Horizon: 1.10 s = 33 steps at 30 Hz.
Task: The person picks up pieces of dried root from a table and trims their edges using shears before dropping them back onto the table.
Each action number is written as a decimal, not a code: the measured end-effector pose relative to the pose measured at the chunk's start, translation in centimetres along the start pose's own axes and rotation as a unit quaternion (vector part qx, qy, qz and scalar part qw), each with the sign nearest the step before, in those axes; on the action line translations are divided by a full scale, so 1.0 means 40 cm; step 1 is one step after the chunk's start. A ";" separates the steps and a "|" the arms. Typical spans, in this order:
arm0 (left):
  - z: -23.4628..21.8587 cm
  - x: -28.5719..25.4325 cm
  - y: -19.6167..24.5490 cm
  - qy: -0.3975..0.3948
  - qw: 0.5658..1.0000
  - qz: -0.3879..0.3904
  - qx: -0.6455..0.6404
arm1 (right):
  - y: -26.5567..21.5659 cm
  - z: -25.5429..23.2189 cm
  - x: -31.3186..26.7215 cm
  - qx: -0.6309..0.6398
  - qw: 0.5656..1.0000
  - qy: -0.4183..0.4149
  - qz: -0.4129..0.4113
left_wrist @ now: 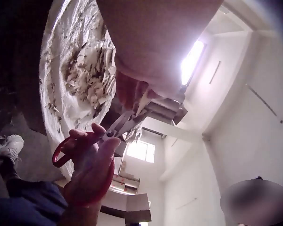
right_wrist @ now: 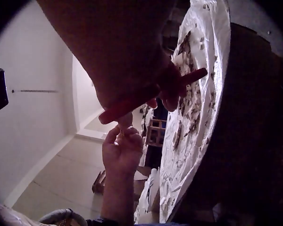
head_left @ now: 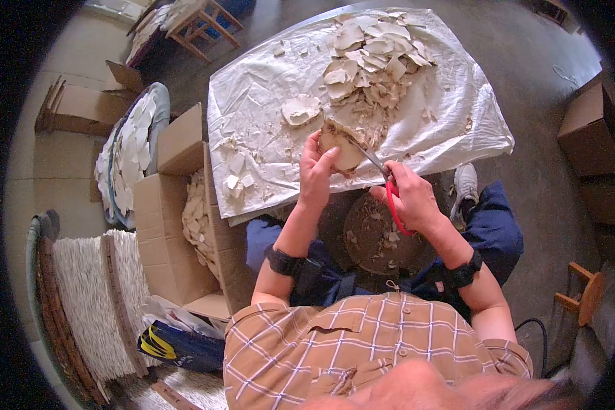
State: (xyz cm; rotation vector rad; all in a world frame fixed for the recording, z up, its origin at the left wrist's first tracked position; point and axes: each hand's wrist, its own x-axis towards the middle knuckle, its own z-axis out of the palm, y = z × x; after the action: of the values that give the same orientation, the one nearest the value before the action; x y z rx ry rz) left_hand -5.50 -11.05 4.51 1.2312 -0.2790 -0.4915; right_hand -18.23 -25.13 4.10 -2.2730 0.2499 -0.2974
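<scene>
My left hand (head_left: 314,175) holds a flat, pale cream piece with a rough brown rim (head_left: 342,152), thumb across its face, over the near edge of the white-covered table. My right hand (head_left: 415,199) grips red-handled scissors (head_left: 393,208), fingers curled round the loops. Their blades reach the right-hand edge of the cream piece. In the left wrist view the scissors (left_wrist: 114,131) have their blades spread apart, pointing toward my left fingers. The right wrist view has my left hand (right_wrist: 122,153) pinching the piece, which is mostly hidden there.
A heap of similar pale pieces (head_left: 372,58) lies on the white sheet (head_left: 266,75), with one larger piece (head_left: 301,109) and scattered scraps. To the left stands an open cardboard box (head_left: 167,232) with pieces inside. Between my knees is a round stool-like top (head_left: 383,239) strewn with trimmings.
</scene>
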 end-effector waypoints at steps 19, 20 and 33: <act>0.011 -0.014 -0.028 0.010 1.000 -0.019 -0.004 | 0.030 0.030 -0.013 -0.049 0.998 0.014 -0.023; 0.013 -0.011 -0.027 0.022 0.999 -0.023 -0.008 | 0.031 0.030 -0.012 -0.053 0.998 0.017 -0.028; 0.019 -0.036 -0.058 -0.054 0.997 -0.062 0.012 | 0.026 0.028 -0.009 -0.075 0.996 0.020 -0.030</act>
State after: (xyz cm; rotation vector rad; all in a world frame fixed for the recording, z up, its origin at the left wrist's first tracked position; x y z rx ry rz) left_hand -7.58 -11.54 2.64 1.2513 -0.3028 -0.6652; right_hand -18.33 -24.92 2.56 -2.4288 0.2312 -0.3666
